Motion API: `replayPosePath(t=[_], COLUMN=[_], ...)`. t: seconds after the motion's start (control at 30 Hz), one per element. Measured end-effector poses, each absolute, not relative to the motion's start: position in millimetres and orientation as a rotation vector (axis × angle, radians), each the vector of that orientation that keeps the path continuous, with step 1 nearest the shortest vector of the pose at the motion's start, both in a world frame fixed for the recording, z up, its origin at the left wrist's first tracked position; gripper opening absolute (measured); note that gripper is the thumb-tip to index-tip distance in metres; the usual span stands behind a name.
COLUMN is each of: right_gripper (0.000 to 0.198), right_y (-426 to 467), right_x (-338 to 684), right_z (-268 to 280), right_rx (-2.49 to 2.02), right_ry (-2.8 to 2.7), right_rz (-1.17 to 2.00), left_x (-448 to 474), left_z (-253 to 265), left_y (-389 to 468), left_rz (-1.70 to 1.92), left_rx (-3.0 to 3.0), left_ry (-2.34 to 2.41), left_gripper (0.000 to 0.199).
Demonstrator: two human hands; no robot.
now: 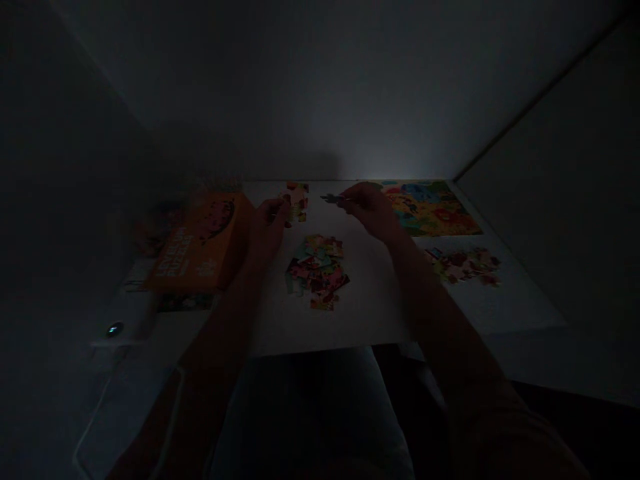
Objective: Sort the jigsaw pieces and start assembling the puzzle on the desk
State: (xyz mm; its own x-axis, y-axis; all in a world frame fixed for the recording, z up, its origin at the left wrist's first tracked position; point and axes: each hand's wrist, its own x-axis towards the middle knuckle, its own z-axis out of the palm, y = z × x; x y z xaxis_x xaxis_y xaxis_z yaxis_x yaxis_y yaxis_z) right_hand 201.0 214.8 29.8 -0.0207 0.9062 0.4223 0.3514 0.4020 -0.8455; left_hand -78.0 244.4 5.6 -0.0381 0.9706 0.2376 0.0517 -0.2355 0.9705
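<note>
One box [200, 247] near puzzle pieces [316, 268] reads "LEVEL UP PUZZLES".

Left hand [270, 227] around 9 o'clock of view, fingers curled toward 2, grip too dark to call tbh. Left forearm [225, 333] comes up from 7. Right hand [371, 208] at 2, fingertips pinched, aimed at 9; right forearm [443, 317] slants from 4.
</note>
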Motion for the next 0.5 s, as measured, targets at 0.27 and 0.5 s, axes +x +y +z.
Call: replayPosePath(t=[0.27, 0.5], right_gripper=[0.018, 0.032], right_y=[79.7, -10.9], right_x=[333.4, 400.3], right_z=[97.6, 34.5], right_rx=[-1.465, -1.816], right_ry=[-1.780, -1.456], right_rz=[0.082, -0.027], left_x=[-74.6, -80.0], left_z=[10.4, 16.8], left_y=[248.0, 241.5], left_rz=[1.407, 1.273], left_rx=[1.297, 1.437], left_ry=[1.246, 1.360], left_gripper=[0.019, 0.017])
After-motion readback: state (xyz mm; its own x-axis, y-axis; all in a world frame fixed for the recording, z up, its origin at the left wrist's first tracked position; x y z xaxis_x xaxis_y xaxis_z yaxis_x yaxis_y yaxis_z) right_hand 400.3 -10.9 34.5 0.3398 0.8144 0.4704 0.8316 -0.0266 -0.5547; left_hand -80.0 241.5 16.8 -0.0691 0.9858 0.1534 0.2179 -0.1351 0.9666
